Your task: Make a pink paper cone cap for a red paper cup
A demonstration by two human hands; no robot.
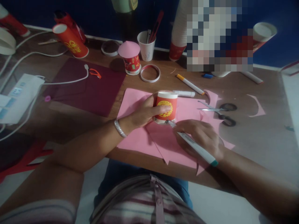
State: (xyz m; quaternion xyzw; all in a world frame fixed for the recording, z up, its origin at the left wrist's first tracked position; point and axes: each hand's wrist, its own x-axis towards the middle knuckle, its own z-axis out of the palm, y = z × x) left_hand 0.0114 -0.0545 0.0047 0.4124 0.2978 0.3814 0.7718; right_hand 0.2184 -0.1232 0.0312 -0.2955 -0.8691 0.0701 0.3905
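My left hand (147, 110) is wrapped round a red paper cup (166, 101) with a yellow round emblem, its thumb lying across the front. The cup's lower band is white, with dark marks on it. A white marker with a green end (197, 149) is gripped in my right hand (198, 137), its tip at the cup's white band. Whether the tip touches the band I cannot tell for sure. Under both hands lie pink paper sheets (133, 137) with cut edges. To the right of the cup, black-handled scissors (221, 112) lie spread on the pink scraps.
Behind stand a red cup with a pink cone top (129, 57), a white cup of pens (146, 46) and a tape roll (150, 73). An orange-capped marker (190, 84) lies nearer. At left are a white power strip (21, 96), cables and a dark purple sheet (86, 87).
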